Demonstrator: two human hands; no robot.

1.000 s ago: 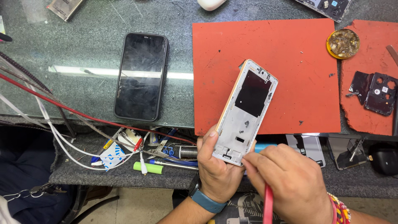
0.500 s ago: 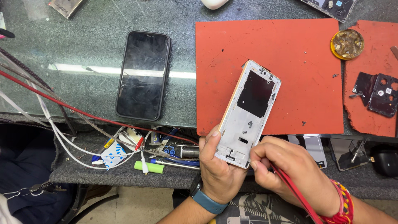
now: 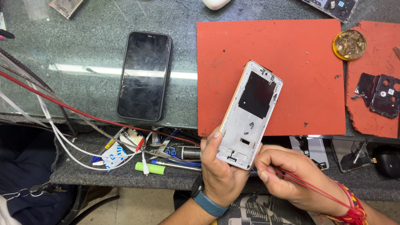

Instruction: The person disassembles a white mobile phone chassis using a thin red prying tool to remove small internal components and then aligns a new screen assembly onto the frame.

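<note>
At the bottom end of the white, stripped phone frame (image 3: pixel 250 114), the right hand (image 3: pixel 291 179) pinches its fingers (image 3: pixel 263 175) shut on something too small to see. The left hand (image 3: pixel 221 175) grips that end, closest. The frame tilts up-right over the red rubber mat (image 3: pixel 300 54) on the desk (image 3: pixel 83 50).

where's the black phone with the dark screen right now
In the head view the black phone lies flat on the glass bench top, left of the red mat and above the tangle of cables.
</note>
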